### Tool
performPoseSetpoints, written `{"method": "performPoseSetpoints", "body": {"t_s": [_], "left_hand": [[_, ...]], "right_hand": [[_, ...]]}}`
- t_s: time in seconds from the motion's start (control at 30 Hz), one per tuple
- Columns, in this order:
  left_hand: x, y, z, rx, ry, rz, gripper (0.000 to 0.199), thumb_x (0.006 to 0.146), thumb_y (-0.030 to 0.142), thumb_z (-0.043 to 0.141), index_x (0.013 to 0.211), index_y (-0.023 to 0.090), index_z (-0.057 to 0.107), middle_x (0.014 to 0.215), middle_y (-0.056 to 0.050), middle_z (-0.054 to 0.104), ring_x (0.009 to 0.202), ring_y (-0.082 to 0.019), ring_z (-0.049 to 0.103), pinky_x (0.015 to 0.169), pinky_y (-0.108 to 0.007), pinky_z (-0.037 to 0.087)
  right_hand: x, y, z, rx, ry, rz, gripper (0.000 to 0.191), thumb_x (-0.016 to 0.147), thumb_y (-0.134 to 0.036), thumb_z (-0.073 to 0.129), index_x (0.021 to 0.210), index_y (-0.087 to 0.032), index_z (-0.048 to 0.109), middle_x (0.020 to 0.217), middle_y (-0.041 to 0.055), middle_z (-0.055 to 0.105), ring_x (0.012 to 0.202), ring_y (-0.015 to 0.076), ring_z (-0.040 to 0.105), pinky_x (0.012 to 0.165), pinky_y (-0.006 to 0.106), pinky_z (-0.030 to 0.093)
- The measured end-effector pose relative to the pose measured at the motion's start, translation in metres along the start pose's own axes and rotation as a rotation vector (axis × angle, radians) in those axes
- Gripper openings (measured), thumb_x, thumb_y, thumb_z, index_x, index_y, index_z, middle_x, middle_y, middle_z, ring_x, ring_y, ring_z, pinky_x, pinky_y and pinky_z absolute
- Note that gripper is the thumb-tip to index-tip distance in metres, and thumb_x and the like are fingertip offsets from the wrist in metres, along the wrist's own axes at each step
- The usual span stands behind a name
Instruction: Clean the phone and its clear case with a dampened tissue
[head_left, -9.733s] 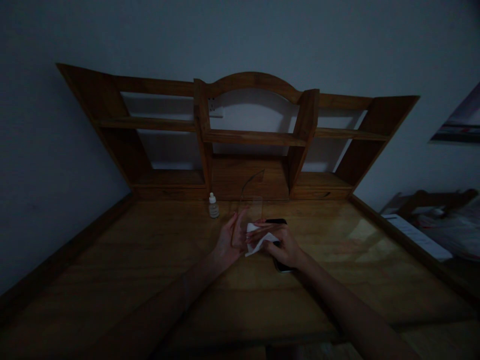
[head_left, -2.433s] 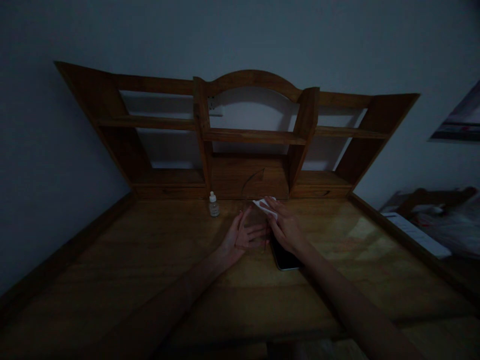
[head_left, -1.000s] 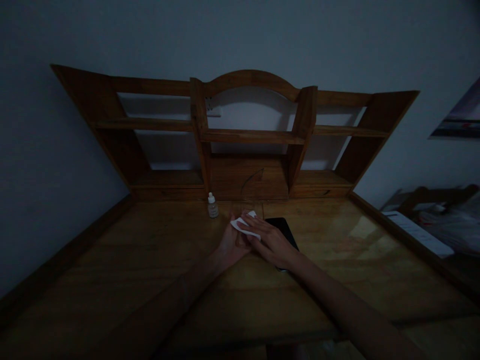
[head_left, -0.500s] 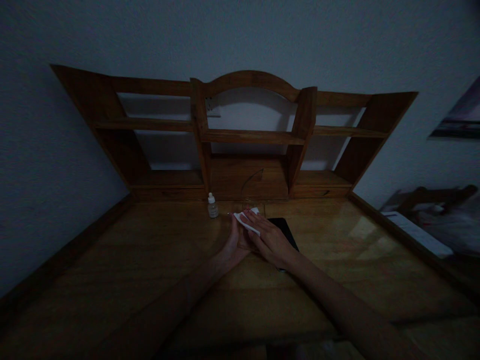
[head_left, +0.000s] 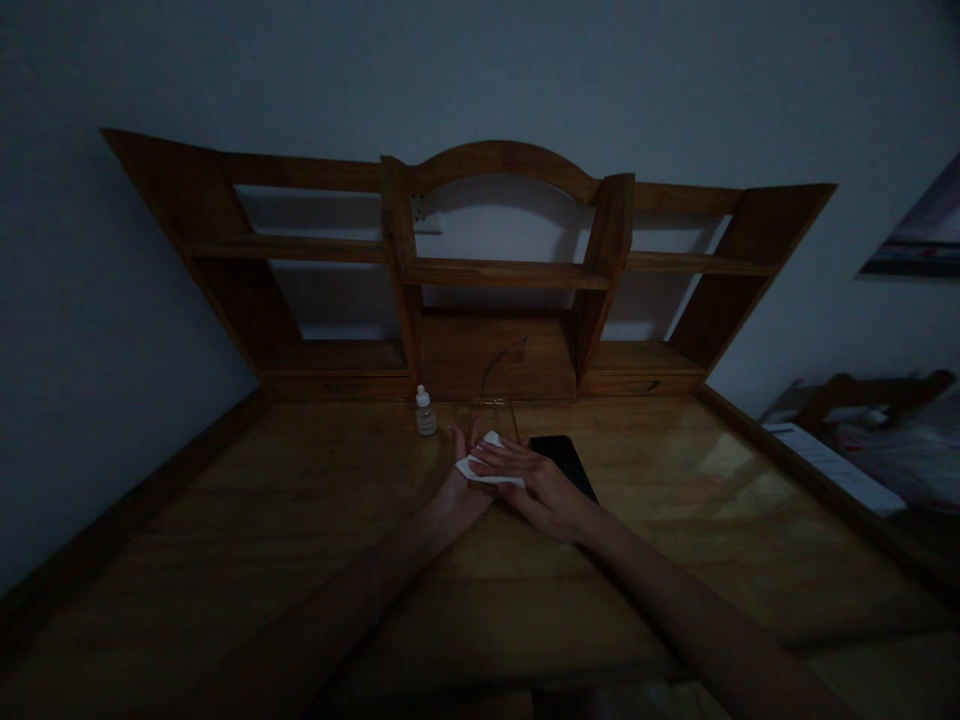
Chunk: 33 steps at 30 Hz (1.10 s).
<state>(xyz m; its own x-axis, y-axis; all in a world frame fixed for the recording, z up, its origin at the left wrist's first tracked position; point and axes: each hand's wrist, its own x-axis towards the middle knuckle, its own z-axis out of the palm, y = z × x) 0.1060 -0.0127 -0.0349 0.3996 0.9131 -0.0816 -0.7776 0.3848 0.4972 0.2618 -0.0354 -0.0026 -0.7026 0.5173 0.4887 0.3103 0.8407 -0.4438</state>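
My left hand [head_left: 463, 482] stands palm-up on the wooden desk, its fingers rising against a clear glass screen protector [head_left: 493, 420], whose faint edges are hard to follow in the dim light. My right hand [head_left: 536, 490] lies across it, with fingers pressing a folded white tissue [head_left: 487, 465] between the two hands. A black smartphone [head_left: 566, 460] lies face-up just beyond my right wrist, partly hidden by that hand.
A small dropper bottle [head_left: 426, 415] stands left of my hands on the wooden desk [head_left: 247, 520]. A wooden hutch shelf [head_left: 502, 275] rises behind it against the wall. Papers [head_left: 825, 465] and dark furniture lie beyond the desk's right edge.
My right fingers have swung left across my left palm, and the tissue now lies flatter with its end pointing left. The phone has not moved.
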Motion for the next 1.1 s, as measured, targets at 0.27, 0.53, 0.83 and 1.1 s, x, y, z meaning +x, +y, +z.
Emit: {"method": "performPoseSetpoints", "body": {"t_s": [0.27, 0.53, 0.83, 1.1], "left_hand": [[-0.001, 0.004, 0.01, 0.041, 0.052, -0.022, 0.053, 0.091, 0.051, 0.045, 0.136, 0.023, 0.046, 0.111, -0.011, 0.067, 0.103, -0.027, 0.065, 0.093, -0.046, 0.048], [-0.013, 0.01, 0.024, 0.052, 0.129, -0.028, 0.05, 0.091, 0.045, 0.048, 0.137, 0.025, 0.046, 0.107, -0.006, 0.07, 0.083, -0.019, 0.069, 0.074, -0.029, 0.053], [-0.01, 0.011, 0.014, 0.09, 0.024, -0.022, 0.051, 0.092, 0.045, 0.045, 0.14, 0.027, 0.04, 0.082, -0.002, 0.068, 0.066, -0.018, 0.065, 0.067, -0.031, 0.052], [-0.011, 0.011, 0.013, 0.135, -0.215, -0.085, 0.056, 0.093, 0.053, 0.038, 0.145, 0.038, 0.028, 0.114, -0.01, 0.063, 0.098, -0.026, 0.065, 0.081, -0.046, 0.051]], "right_hand": [[0.0, -0.004, -0.004, 0.068, 0.029, -0.033, 0.042, 0.088, -0.014, 0.048, 0.127, -0.027, 0.059, 0.133, 0.0027, 0.058, 0.128, 0.0194, 0.049, 0.116, 0.046, 0.028], [-0.006, 0.005, -0.007, 0.092, 0.069, -0.045, 0.041, 0.083, -0.013, 0.05, 0.119, -0.027, 0.065, 0.126, 0.0011, 0.063, 0.122, 0.0206, 0.055, 0.114, 0.046, 0.031], [-0.011, 0.01, -0.021, 0.141, 0.126, -0.047, 0.035, 0.084, -0.016, 0.046, 0.106, -0.027, 0.072, 0.114, 0.0, 0.07, 0.115, 0.0208, 0.061, 0.112, 0.044, 0.034], [-0.015, 0.023, -0.029, -0.008, 0.24, 0.043, 0.038, 0.091, -0.02, 0.043, 0.121, -0.029, 0.064, 0.125, 0.0002, 0.064, 0.122, 0.0234, 0.055, 0.114, 0.048, 0.03]]}}
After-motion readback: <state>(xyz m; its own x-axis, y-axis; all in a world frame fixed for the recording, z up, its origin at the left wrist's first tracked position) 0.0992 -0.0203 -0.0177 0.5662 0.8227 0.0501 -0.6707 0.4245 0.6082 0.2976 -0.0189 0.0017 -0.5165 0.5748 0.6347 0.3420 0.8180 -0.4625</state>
